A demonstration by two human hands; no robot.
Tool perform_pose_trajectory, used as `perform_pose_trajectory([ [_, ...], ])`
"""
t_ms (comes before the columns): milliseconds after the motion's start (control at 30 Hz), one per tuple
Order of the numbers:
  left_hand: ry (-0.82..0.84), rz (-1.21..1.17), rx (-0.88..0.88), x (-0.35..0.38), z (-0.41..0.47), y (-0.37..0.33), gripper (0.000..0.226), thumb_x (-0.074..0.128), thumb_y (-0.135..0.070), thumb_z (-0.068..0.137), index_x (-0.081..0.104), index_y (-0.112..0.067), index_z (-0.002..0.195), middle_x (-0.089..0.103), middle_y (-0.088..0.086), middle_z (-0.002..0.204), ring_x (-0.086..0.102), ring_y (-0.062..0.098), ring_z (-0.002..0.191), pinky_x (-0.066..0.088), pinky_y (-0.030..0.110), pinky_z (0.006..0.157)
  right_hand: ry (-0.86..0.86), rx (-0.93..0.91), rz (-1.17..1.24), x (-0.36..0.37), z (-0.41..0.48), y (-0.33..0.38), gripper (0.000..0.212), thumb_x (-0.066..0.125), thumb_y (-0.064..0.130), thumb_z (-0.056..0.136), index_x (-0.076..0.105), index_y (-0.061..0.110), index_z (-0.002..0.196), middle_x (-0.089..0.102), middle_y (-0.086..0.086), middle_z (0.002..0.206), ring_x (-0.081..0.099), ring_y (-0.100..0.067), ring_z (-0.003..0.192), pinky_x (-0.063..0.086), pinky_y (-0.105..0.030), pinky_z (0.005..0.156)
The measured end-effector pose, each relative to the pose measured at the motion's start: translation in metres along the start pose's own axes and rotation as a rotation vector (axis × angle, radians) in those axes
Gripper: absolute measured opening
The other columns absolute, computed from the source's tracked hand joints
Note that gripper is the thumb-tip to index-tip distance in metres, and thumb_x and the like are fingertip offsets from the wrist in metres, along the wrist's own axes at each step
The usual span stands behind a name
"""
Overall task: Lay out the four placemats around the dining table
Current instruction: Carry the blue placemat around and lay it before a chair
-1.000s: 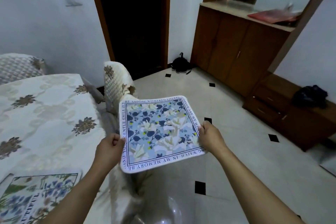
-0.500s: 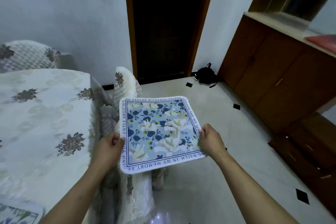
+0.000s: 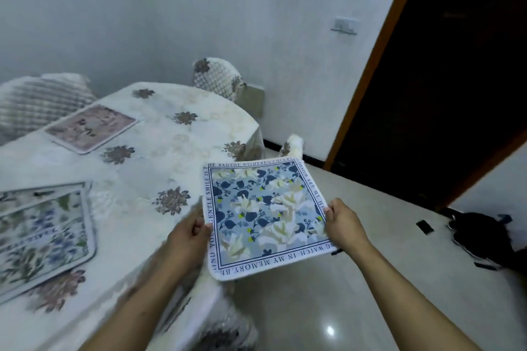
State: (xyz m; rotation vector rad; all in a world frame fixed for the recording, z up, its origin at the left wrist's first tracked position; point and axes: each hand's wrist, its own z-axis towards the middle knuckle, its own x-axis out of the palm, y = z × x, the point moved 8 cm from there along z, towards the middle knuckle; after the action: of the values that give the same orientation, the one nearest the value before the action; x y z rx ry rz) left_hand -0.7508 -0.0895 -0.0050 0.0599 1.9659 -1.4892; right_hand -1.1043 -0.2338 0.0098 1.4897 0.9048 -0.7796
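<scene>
I hold a square blue floral placemat (image 3: 263, 215) with a lettered border flat in the air, just past the right edge of the dining table (image 3: 159, 157). My left hand (image 3: 188, 239) grips its left edge and my right hand (image 3: 343, 222) grips its right edge. A pinkish placemat (image 3: 89, 128) lies on the far side of the table. At the table's left, a blue-and-green floral placemat (image 3: 42, 234) lies on top of another one whose edge shows above it.
Chairs with quilted covers stand at the far left (image 3: 40, 100), the far end (image 3: 218, 80) and below the held mat (image 3: 228, 330). A dark doorway (image 3: 445, 80) opens on the right. A black bag (image 3: 484, 234) lies on the tiled floor.
My view has swung left, bringing the table and its placemats into sight. The held placemat stays between both hands, now close to the table's right edge.
</scene>
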Motion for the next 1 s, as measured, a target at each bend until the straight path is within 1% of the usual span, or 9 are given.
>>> perform_pose_trajectory([
  [133, -0.203, -0.011, -0.124, -0.024, 0.005, 0.0, 0.028, 0.059, -0.031, 0.091, 0.049, -0.021, 0.067, 0.064, -0.001, 0.061, 0.058, 0.012, 0.056, 0.042, 0.03, 0.053, 0.067, -0.223, -0.083, 0.009, 0.068, 0.061, 0.024, 0.037, 0.034, 0.1, 0.042, 0.019, 0.083, 0.051, 0.002, 0.067, 0.052, -0.02, 0.06, 0.028, -0.029, 0.046],
  [167, -0.242, -0.01, -0.129, -0.028, 0.008, 0.001, 0.028, 0.059, -0.032, 0.091, 0.048, -0.021, 0.067, 0.062, 0.0, 0.061, 0.057, 0.014, 0.057, 0.043, 0.033, 0.055, 0.073, -0.268, -0.092, 0.012, 0.081, 0.075, 0.022, 0.037, 0.033, 0.1, 0.044, 0.018, 0.085, 0.05, 0.002, 0.068, 0.05, -0.021, 0.061, 0.03, -0.03, 0.048],
  [333, -0.411, -0.089, -0.149, -0.039, 0.041, 0.011, 0.029, 0.058, -0.034, 0.09, 0.047, -0.027, 0.065, 0.063, -0.013, 0.06, 0.055, 0.001, 0.051, 0.04, 0.03, 0.05, 0.114, -0.425, -0.085, 0.033, 0.147, 0.142, 0.024, 0.038, 0.031, 0.1, 0.044, 0.014, 0.085, 0.051, -0.005, 0.07, 0.047, -0.023, 0.059, 0.033, -0.033, 0.054],
  [533, -0.438, -0.198, -0.254, -0.022, 0.099, 0.026, 0.026, 0.058, -0.036, 0.091, 0.051, -0.021, 0.072, 0.065, 0.004, 0.071, 0.063, 0.022, 0.068, 0.052, 0.04, 0.065, 0.166, -0.516, -0.159, 0.055, 0.225, 0.191, 0.021, 0.037, 0.025, 0.102, 0.037, 0.012, 0.085, 0.064, -0.021, 0.09, 0.06, -0.037, 0.081, 0.034, -0.035, 0.063],
  [667, -0.495, -0.219, -0.278, -0.02, 0.136, 0.027, 0.029, 0.061, -0.028, 0.091, 0.048, -0.023, 0.066, 0.055, -0.003, 0.061, 0.052, 0.016, 0.059, 0.039, 0.032, 0.055, 0.188, -0.598, -0.163, 0.075, 0.272, 0.227, 0.019, 0.04, 0.023, 0.1, 0.037, 0.014, 0.084, 0.063, -0.024, 0.093, 0.06, -0.039, 0.086, 0.038, -0.036, 0.067],
  [733, -0.545, -0.231, -0.309, -0.022, 0.153, 0.033, 0.03, 0.062, -0.026, 0.091, 0.046, -0.023, 0.065, 0.052, -0.004, 0.06, 0.048, 0.013, 0.057, 0.036, 0.03, 0.054, 0.232, -0.641, -0.176, 0.092, 0.294, 0.247, 0.02, 0.04, 0.023, 0.1, 0.038, 0.013, 0.083, 0.059, -0.02, 0.084, 0.059, -0.04, 0.081, 0.037, -0.035, 0.063],
  [800, -0.587, -0.225, -0.345, -0.022, 0.171, 0.04, 0.029, 0.061, -0.026, 0.091, 0.047, -0.023, 0.066, 0.051, -0.004, 0.06, 0.048, 0.014, 0.058, 0.037, 0.031, 0.055, 0.274, -0.703, -0.196, 0.114, 0.317, 0.267, 0.022, 0.039, 0.025, 0.1, 0.039, 0.012, 0.083, 0.054, -0.015, 0.077, 0.055, -0.037, 0.071, 0.035, -0.035, 0.058],
  [867, -0.621, -0.234, -0.395, -0.019, 0.19, 0.05, 0.028, 0.061, -0.027, 0.091, 0.048, -0.019, 0.068, 0.052, -0.003, 0.06, 0.05, 0.015, 0.057, 0.039, 0.032, 0.055, 0.301, -0.747, -0.205, 0.135, 0.342, 0.285, 0.023, 0.039, 0.027, 0.101, 0.04, 0.012, 0.083, 0.057, -0.017, 0.08, 0.049, -0.032, 0.067, 0.032, -0.034, 0.058],
  [1000, -0.701, -0.218, -0.525, -0.013, 0.232, 0.063, 0.03, 0.059, -0.027, 0.093, 0.044, -0.018, 0.069, 0.05, 0.002, 0.06, 0.051, 0.02, 0.052, 0.046, 0.035, 0.047, 0.386, -0.852, -0.156, 0.184, 0.398, 0.319, 0.023, 0.042, 0.023, 0.101, 0.043, 0.008, 0.083, 0.061, -0.023, 0.084, 0.058, -0.041, 0.078, 0.03, -0.035, 0.06],
])
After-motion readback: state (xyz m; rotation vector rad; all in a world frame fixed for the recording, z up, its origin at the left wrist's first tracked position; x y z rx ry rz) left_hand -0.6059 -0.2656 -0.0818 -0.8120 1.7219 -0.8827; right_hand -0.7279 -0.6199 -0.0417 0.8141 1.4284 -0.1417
